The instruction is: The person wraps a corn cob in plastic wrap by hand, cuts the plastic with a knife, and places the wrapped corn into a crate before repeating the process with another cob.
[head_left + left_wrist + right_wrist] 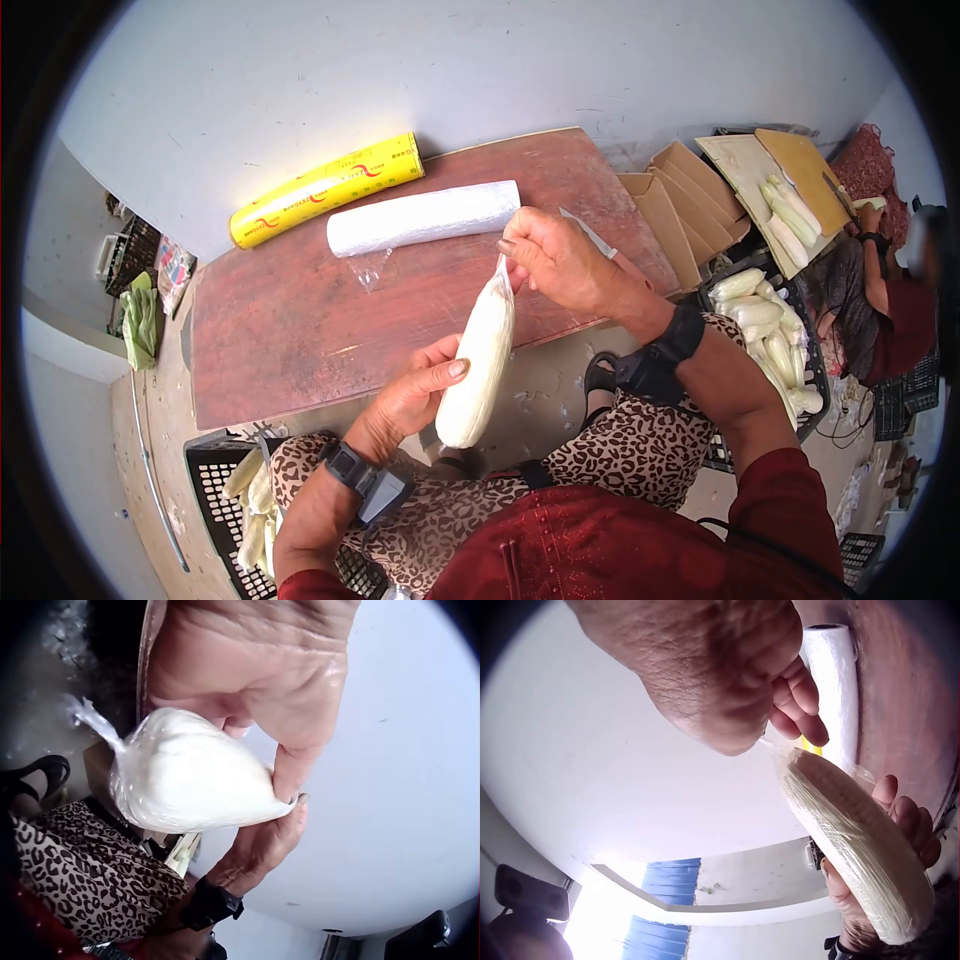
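Observation:
An ear of corn (478, 370) with pale husk, wrapped in clear plastic film, is held tilted in front of the table's near edge. My left hand (415, 388) grips its side, the thumb lying across the front and the fingers behind. At the upper end, my right hand (560, 262) pinches the gathered film (502, 268) drawn out past the tip. In the left wrist view a twisted tail of film (101, 726) sticks out from the other end of the corn. The right wrist view shows the film tight and shiny along the corn (859, 847).
On the red-brown table (270, 340) lie a white roll of film (425, 218), a yellow printed roll (325, 190) and a knife (625, 262). Crates of corn stand at right (825, 385) and lower left (215, 500). Cardboard (690, 200) and another person (890, 310) are further right.

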Demonstrator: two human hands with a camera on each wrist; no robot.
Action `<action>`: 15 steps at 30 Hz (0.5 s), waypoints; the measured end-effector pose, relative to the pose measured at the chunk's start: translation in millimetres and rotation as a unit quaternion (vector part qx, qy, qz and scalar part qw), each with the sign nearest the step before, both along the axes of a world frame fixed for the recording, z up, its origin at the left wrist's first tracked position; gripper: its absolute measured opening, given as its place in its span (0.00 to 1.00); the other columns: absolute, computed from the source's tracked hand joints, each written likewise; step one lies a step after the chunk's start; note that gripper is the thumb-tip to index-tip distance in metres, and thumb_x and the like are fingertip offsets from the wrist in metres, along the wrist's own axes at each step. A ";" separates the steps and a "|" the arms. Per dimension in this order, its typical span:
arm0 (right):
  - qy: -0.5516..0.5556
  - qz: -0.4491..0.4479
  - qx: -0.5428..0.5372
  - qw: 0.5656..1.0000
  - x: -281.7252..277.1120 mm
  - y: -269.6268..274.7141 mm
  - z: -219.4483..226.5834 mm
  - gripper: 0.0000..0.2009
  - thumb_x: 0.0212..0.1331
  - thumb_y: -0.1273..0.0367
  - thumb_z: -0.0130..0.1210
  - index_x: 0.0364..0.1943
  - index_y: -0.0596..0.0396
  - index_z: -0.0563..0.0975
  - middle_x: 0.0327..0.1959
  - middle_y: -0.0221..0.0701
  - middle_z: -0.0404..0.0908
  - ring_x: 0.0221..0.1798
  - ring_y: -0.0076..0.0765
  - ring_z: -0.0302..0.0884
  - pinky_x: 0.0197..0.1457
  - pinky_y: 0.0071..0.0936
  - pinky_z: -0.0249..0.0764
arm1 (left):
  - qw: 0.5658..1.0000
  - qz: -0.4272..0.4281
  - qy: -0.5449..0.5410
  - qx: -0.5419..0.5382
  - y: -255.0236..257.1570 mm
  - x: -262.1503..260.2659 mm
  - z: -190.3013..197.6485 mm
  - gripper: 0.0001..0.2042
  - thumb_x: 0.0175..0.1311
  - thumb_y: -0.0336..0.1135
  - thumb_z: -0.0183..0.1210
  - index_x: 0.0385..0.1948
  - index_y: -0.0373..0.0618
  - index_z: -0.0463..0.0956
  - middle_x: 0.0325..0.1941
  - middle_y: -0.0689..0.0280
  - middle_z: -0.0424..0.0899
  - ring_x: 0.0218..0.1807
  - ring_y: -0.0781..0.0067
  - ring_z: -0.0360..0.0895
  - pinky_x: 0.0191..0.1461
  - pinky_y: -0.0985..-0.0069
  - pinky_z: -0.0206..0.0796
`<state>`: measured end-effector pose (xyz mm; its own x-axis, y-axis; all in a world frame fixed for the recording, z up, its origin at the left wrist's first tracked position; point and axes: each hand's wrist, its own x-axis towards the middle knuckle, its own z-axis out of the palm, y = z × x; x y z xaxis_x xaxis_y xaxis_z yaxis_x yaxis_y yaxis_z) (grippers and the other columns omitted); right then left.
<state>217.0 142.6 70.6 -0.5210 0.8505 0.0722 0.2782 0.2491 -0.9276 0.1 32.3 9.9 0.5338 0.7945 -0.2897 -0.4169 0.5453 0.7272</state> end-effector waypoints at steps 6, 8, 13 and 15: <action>0.009 0.017 -0.024 1.000 -3.7 -4.8 2.9 0.10 0.70 0.67 0.47 0.35 0.61 0.72 0.27 0.29 0.79 0.31 0.21 0.77 0.33 0.22 0.75 | 0.999 -0.007 0.028 0.020 0.5 1.9 -9.0 0.33 0.55 0.40 0.69 0.61 0.41 0.64 0.52 0.59 0.79 0.52 0.66 0.78 0.57 0.67 0.72; 0.008 0.019 -0.027 0.999 -3.3 -5.2 3.2 0.10 0.70 0.67 0.47 0.35 0.60 0.72 0.28 0.29 0.78 0.31 0.20 0.77 0.33 0.22 0.75 | 0.998 -0.010 0.032 0.048 2.6 2.5 -11.9 0.31 0.56 0.41 0.68 0.60 0.42 0.65 0.52 0.58 0.79 0.52 0.64 0.78 0.57 0.66 0.72; 0.007 0.013 -0.039 0.999 -2.9 -2.3 2.5 0.11 0.71 0.66 0.46 0.35 0.60 0.72 0.28 0.28 0.78 0.31 0.19 0.75 0.32 0.20 0.74 | 0.999 0.047 -0.015 -0.009 5.1 -2.0 -24.6 0.26 0.58 0.46 0.67 0.52 0.44 0.68 0.51 0.59 0.79 0.52 0.64 0.78 0.57 0.66 0.71; 0.008 0.011 -0.045 0.999 -3.5 -3.0 3.1 0.11 0.71 0.66 0.46 0.35 0.60 0.72 0.28 0.28 0.78 0.31 0.19 0.75 0.32 0.20 0.74 | 0.998 0.058 -0.012 -0.010 5.6 -3.8 -27.6 0.24 0.59 0.47 0.66 0.51 0.44 0.69 0.51 0.60 0.79 0.51 0.67 0.78 0.57 0.68 0.71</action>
